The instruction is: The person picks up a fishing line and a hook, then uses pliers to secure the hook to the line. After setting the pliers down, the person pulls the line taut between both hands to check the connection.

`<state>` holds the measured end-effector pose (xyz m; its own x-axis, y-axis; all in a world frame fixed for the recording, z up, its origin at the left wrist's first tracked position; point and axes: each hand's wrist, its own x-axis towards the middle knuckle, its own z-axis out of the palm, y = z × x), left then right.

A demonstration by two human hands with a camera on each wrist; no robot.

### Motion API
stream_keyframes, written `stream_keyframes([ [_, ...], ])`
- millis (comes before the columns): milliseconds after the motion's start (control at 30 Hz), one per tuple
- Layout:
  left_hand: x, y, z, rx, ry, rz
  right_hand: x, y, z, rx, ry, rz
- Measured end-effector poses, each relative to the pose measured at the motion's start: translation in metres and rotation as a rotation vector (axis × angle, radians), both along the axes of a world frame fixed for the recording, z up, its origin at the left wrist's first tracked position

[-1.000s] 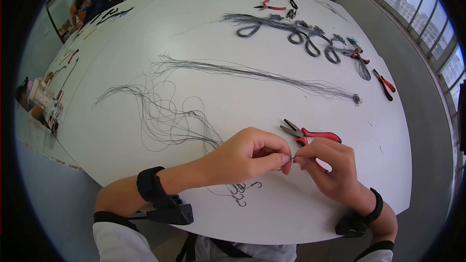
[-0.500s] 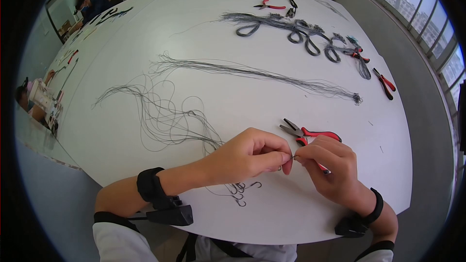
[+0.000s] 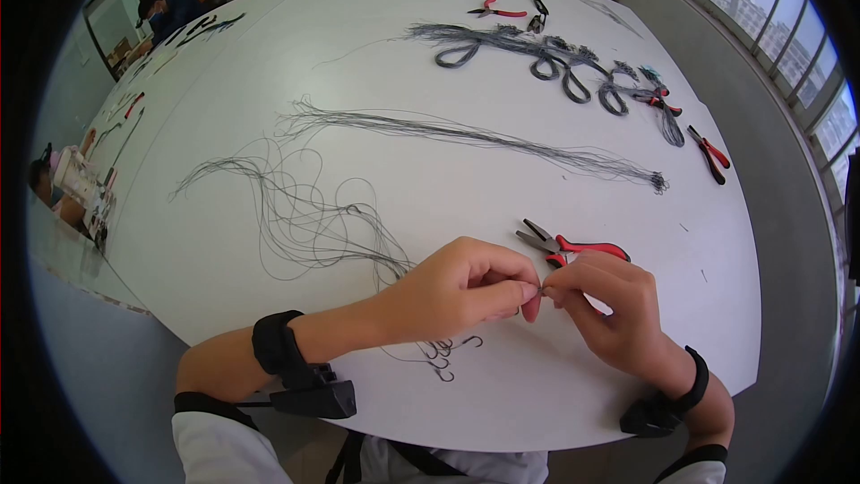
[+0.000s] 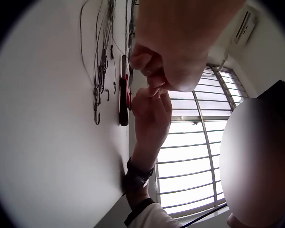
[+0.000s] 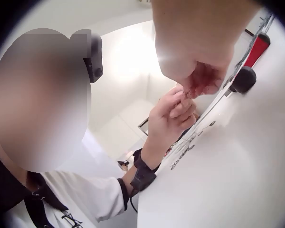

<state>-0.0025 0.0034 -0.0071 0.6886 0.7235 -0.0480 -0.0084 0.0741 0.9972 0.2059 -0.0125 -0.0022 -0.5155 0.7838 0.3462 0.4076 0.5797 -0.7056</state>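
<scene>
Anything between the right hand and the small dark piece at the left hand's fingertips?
Nothing visible: in the head view, the right hand and left hand meet at the small dark piece, whose shape is mostly hidden. The red-handled pliers lie on the table, not between them.

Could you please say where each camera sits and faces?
Head: head-worn, facing forward and down at table; left fingers, right fingers show.
Left wrist: wrist-worn, facing past left fingers toward right fingers, window.
Right wrist: wrist-worn, facing past right fingers toward left fingers, wearer's blurred head.
Both wrist views share hooks.
</scene>
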Motion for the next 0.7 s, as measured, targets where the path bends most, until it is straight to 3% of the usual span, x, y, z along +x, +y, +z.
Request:
stream_keyframes([
  [33,-0.001,0.002,0.003,-0.276,-0.026,-0.069,0.000,0.002,0.000,0.233,-0.055,0.016],
  [133,-0.001,0.002,0.004,-0.409,-0.100,-0.082,-0.003,0.004,-0.001,0.337,-0.015,0.012],
  [367,-0.002,0.004,0.002,-0.460,-0.167,-0.119,-0.003,0.005,-0.002,0.344,-0.011,0.006],
  [433,-0.001,0.005,0.001,-0.342,-0.158,-0.059,-0.006,0.002,-0.006,0.135,0.061,-0.125],
  [467,-0.001,0.005,0.000,-0.338,-0.158,-0.059,-0.006,0.002,-0.005,0.139,0.062,-0.124],
  [533,0.000,0.005,-0.001,-0.276,-0.244,-0.020,-0.005,0.000,-0.003,-0.417,0.226,-0.106],
  [567,0.000,0.005,-0.001,-0.272,-0.245,-0.020,-0.005,-0.001,-0.003,-0.413,0.225,-0.106],
  [667,0.000,0.003,0.002,-0.230,-0.266,0.009,-0.007,-0.005,0.001,-0.816,0.330,0.110],
  [700,0.000,0.001,0.004,-0.248,-0.316,0.020,-0.010,-0.007,0.003,-0.812,0.329,0.110],
])
